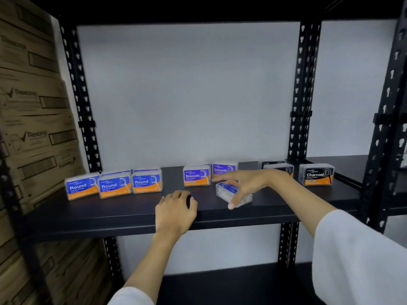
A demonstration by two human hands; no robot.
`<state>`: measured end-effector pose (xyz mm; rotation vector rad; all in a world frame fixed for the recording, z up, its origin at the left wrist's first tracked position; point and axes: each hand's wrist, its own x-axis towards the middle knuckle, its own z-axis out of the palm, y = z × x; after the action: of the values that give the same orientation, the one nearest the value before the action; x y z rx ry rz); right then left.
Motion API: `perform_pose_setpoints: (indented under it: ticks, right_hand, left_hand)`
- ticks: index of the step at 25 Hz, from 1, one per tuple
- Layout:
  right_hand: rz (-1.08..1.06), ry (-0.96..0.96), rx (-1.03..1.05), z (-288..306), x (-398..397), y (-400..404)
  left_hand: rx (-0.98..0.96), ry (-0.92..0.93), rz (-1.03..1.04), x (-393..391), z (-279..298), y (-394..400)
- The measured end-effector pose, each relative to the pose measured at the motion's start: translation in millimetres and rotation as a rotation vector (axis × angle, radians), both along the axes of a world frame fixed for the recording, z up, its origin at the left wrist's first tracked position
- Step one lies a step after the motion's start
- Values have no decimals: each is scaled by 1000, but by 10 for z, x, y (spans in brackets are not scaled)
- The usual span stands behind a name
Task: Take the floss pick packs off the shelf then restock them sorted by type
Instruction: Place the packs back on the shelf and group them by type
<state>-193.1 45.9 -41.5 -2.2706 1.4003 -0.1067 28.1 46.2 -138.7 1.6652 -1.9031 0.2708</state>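
Right hand (246,186): fingers spread wide around a tilted clear plastic pack (231,191), thumb at its near corner, index stretched across the far side; contact looks loose, firm grip cannot be confirmed. The pack's blue label faces up and is blurred.

Left hand (176,210): fingers curled loosely, resting on the front edge of the black shelf (110,216), holding nothing.

Relative to the tilted pack: directly behind, two upright Smooth packs (196,176), the right one partly hidden by the index finger. Further left, three Round packs (114,186) in a row, with more behind. To the right, black-labelled Charcoal packs (316,174), one hidden by the wrist. All are boxy, glossy, with orange lower bands. Cardboard cartons (33,106) stand far left.
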Motion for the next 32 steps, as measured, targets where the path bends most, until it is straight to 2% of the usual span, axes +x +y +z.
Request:
perform_pose_setpoints:
  ticks: [2,4,6,12,15,17,20,22,24,26,28,30,32]
  right_hand:
    - [7,86,10,-69,33,-117]
    - [-1,40,-36,-136,9,-151]
    - [-53,-76,-141,-215,-5,-120]
    - [-519,-594,-655,-579,302,5]
    - [-707,-687,-660,-743,402,-16]
    - [-778,-575,-598,-776,404,6]
    - [-686,-389,-533,-751,266,55]
    - [-524,-430,-452,-705,74,69]
    - [-349,-550,-354,-676,-131,60]
    - [-301,-656,-330,-671,-227,48]
    - [-332,-620,-406,-692,-206,44]
    - [-337,-604,-430,-727,-180,55]
    - [-332,-665,-396,-744,-235,75]
  left_hand:
    - [-17,5,4,-3,-12,-12]
    - [-30,7,5,-11,-18,-17]
    - [-31,-1,11,-12,-30,-20]
    - [-42,-12,20,-20,-29,-19]
    - [-39,-17,19,-17,-33,-17]
    - [-37,-12,14,-16,-30,-19]
    - [-31,-11,1,-4,-31,-25]
    - [-38,-8,-4,-4,-31,-33]
    - [-39,-4,-2,-11,-34,-30]
    - [-6,-9,-7,5,-22,-34]
    - [46,4,-55,35,13,-28]
    - [111,140,-213,27,103,-19]
    - [196,429,-486,-93,235,-52]
